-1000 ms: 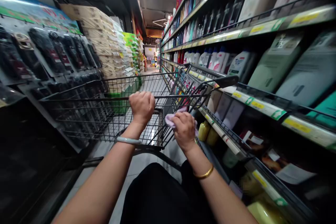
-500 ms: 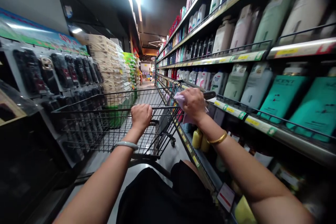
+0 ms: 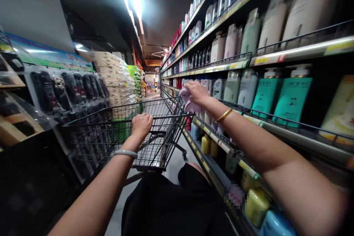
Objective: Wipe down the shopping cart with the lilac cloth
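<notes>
My left hand (image 3: 141, 123), with a pale bangle at the wrist, is wrapped round the handle of a dark wire shopping cart (image 3: 110, 132). My right hand (image 3: 197, 93), with a gold bangle, holds a light purple cloth (image 3: 189, 104) that hangs beneath its fingers. It is beside the cart's right edge, in front of the shelf of bottles. The cart's wire basket shows no goods in it.
Tall shelves (image 3: 235, 65) of shampoo and pump bottles line the right side. Packaged dark goods hang on a rack (image 3: 66, 84) at the left, with stacked pale packs (image 3: 110, 77) beyond. A black-clothed lap (image 3: 171, 206) is below.
My right hand has moved a little left and up with the purple cloth, away from the dark bar it was against. The view has shifted, and the cart and my left hand appear slightly further left.
</notes>
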Motion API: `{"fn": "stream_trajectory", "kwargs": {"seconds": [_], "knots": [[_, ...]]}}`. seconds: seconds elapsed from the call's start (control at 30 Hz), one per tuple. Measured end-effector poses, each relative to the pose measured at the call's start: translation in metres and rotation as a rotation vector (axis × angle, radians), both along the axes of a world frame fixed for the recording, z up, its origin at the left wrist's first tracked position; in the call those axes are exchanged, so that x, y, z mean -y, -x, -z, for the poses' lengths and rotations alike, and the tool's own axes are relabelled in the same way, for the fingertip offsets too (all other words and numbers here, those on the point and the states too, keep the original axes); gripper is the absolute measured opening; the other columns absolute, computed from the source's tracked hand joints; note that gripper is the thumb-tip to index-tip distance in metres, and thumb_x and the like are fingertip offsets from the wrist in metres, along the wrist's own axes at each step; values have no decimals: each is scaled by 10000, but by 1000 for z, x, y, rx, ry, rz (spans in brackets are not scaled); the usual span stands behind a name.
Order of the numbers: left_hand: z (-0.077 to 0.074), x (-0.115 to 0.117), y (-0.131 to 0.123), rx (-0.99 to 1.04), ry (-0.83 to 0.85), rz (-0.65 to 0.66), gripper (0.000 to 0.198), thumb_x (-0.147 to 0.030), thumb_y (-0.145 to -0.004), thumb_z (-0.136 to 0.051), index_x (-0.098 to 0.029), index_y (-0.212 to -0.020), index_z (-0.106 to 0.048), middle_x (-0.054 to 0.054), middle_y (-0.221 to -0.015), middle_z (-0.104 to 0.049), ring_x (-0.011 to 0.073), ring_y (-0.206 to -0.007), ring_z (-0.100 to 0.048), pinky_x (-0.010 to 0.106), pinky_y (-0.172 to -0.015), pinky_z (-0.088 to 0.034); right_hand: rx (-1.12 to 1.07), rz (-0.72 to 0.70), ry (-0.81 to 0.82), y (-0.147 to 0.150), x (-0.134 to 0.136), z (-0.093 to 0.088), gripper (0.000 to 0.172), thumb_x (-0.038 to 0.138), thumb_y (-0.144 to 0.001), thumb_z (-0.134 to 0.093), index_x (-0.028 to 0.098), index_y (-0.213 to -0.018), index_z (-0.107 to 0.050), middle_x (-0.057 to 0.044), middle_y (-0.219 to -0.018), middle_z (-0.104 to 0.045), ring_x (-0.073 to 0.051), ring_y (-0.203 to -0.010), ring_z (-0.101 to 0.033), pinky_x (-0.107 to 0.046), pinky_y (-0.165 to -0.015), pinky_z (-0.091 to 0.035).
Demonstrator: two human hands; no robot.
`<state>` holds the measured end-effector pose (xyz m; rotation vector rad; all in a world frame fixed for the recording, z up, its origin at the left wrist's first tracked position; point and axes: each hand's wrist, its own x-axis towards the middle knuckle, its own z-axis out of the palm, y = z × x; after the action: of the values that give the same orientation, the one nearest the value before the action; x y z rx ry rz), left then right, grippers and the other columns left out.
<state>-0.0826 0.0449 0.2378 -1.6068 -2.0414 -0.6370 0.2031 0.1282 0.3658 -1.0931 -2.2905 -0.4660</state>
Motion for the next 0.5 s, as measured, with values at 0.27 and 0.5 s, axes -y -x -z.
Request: {"fn": "stream_trajectory", "kwargs": {"seconds": [0.27,0.5], "knots": [[-6,-12,-88,6,-28,211,566,-400,-1144,-270,-239,-1012,-796,105,-1083,-821,268,-1070,-717,373,-879,-431,193,-38,187,7,24,-7,409,226,-974,-576,307,-1338,-744,-58,-1355,-799,-229,-1132,-740,-291,-799,-470],[2,6,-105,-4,-74,209,707,-457,-1141,-212,-175,-934,-826,175,-1021,-810,317,-1030,-737,402,-827,-400,172,105,125,-18,42,-25,343,237,-944,-682,159,-1263,-778,-219,-1356,-764,-340,-1191,-732,-339,-850,-480]]}}
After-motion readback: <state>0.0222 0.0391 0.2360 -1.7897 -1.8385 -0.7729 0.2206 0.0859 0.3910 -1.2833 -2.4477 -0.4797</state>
